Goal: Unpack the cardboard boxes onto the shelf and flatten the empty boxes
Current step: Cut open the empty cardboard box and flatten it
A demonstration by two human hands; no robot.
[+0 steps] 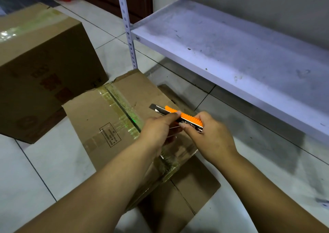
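Both hands pinch the orange-and-metal utility knife (178, 116) mid-frame: left hand (158, 128) and right hand (208, 133) likely adjusting its blade to slit the taped brown cardboard box (110, 118) beneath.

You hold an orange utility knife (179, 117) with a ridged orange top, a black and silver body and a grey blade. Below it, the brown cardboard box (106, 118) carries glossy yellowish clear tape and a black-outlined printed label. The 2nd brown box (41, 68) shows faint reddish prints, possibly symbols, and shiny clear tape. The shelf (231, 42) is pale lavender-white with dark smudges. The floor tiles (26, 170) are pale grey with dark grout lines.
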